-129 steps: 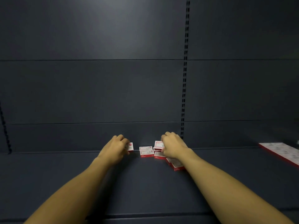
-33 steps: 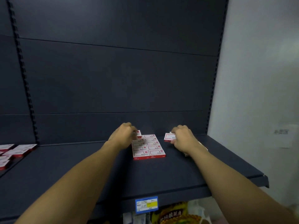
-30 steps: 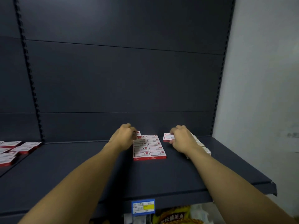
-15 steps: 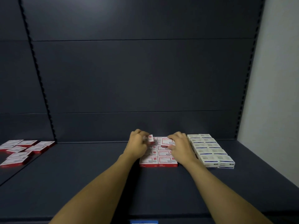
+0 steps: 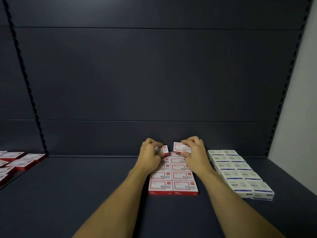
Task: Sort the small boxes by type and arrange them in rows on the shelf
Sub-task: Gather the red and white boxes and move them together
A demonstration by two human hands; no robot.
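Red and white small boxes (image 5: 173, 181) lie flat in two columns on the dark shelf (image 5: 85, 194), running back toward the rear wall. My left hand (image 5: 150, 155) pinches one red and white box (image 5: 163, 149) above the far end of the left column. My right hand (image 5: 194, 154) grips another red and white box (image 5: 180, 147) over the far end of the right column. Both held boxes are tilted and slightly raised. To the right, blue and white boxes (image 5: 240, 174) sit in two neat columns.
Loose red and white boxes (image 5: 18, 162) lie scattered on the adjoining shelf at the far left. A perforated upright (image 5: 25, 79) divides the two bays. A pale wall (image 5: 298, 103) bounds the right side. Bare shelf lies left of the red columns.
The view swung from the left bay to this one. Both hands carried a red box each across and now hold them at the back of the red columns.
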